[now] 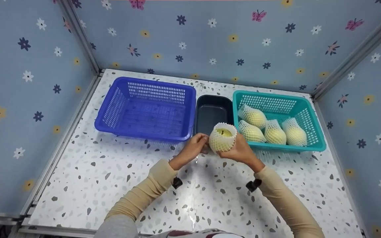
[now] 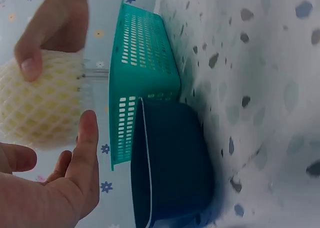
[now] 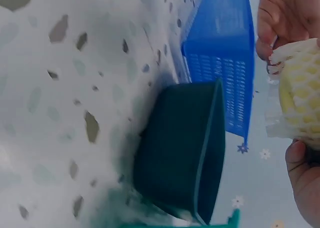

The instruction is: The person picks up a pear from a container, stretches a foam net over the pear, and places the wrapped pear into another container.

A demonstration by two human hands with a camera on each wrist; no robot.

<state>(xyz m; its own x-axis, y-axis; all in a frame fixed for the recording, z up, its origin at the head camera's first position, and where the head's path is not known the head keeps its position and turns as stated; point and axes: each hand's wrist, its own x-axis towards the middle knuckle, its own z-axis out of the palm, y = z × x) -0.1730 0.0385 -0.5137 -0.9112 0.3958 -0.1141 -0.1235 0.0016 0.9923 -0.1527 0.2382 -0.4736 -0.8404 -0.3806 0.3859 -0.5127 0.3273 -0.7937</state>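
My right hand holds a round yellow fruit wrapped in a white foam net. The net's open end faces up, showing a small dark stem spot on the fruit. Close to the fruit's left side is my left hand. In the left wrist view the left hand's fingers are loosely bent beside the net, without gripping it. From the right wrist view, the right thumb lies against the netted fruit. Whether the left fingertips touch the net, I cannot tell.
A dark rectangular tub stands between a blue-purple basket on the left and a teal basket on the right. Several netted yellow fruits lie in the teal basket. Flower-patterned walls enclose the speckled table.
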